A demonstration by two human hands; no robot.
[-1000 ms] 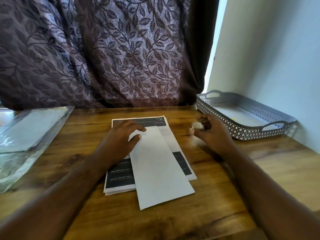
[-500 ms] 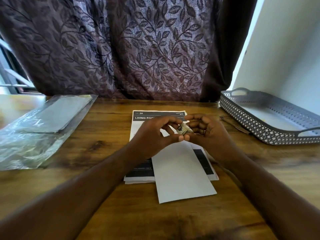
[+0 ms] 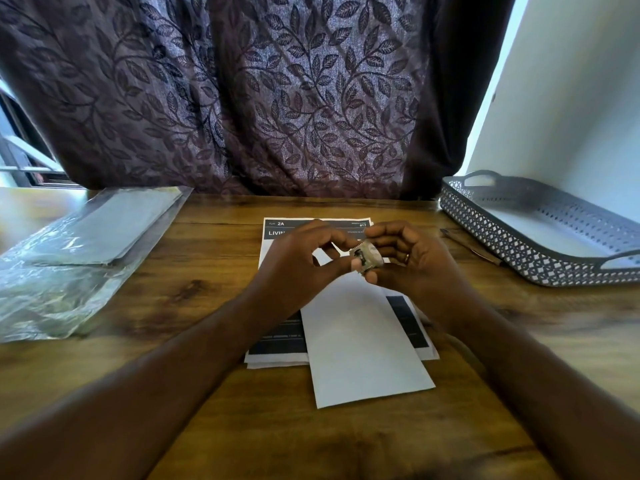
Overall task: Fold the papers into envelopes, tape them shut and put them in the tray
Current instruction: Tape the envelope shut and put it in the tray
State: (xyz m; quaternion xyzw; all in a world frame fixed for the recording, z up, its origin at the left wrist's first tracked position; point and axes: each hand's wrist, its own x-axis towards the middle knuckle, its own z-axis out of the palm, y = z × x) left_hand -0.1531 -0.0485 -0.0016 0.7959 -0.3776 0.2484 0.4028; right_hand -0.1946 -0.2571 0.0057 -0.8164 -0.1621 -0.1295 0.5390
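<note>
Head view: up off the folded envelope [image 3: 363, 344] with the left hand [image 3: 298, 261] since a second ago, and in from the tray side with the right hand [image 3: 412, 265], to meet just above the printed sheets [image 3: 277, 337]; hardly a shift over the last half second. Cradles a small tape roll [image 3: 366, 258] in the curled right fingers and pinches at its near edge with left thumb and forefinger, so gripping from both sides. Leaves the envelope lying slanted on the sheets on the table [image 3: 207, 393], untouched and, as far as shows, untaped. Finds the tray [image 3: 540, 258] at far right, well apart, with no envelope visible inside. Looks like working a tape end free; points to sealing next, then the move to the tray.
</note>
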